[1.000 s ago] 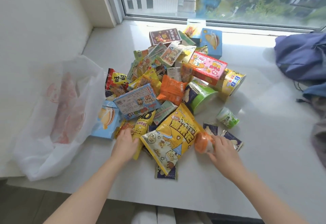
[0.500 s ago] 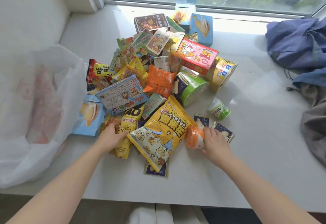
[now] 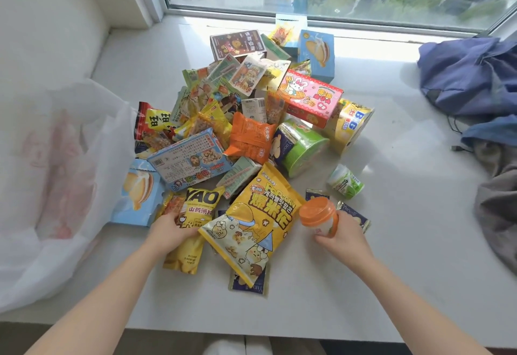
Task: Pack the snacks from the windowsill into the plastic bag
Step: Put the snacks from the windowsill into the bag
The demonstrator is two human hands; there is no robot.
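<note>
1. The snacks [image 3: 251, 119] are heaped in the middle of the windowsill [image 3: 405, 256]. The plastic bag [image 3: 56, 186] is at the left of the heap and a pile of clothes [image 3: 470, 74] at the right.
2. The plastic bag is slumped on its side at the left end of the sill, just beside a blue box [image 3: 137, 195]. A reddish patch is seen through the film, but whether it is print or contents cannot be told.
3. The small jar with the orange lid [image 3: 317, 214] is held in the right hand [image 3: 342, 238]. The fingers are wrapped round its body, and it is tilted at the near edge of the heap, beside the popcorn bag [image 3: 251, 226].
4. The left hand [image 3: 173, 233] is closed on the yellow packet [image 3: 195, 214], with the fingers curled over its middle. One side of that packet is tucked under the popcorn bag.
5. The step in hand is judged to be the first picking: two items are being taken up at once. Nearly the whole heap is yet to be packed, so the task is judged barely begun.
6. For the next move, the yellow packet would need to be drawn clear of the popcorn bag without dragging it along. Both items would then be carried left to the plastic bag. Its mouth is limp and not held open, so one hand may be needed to spread it first.
</note>
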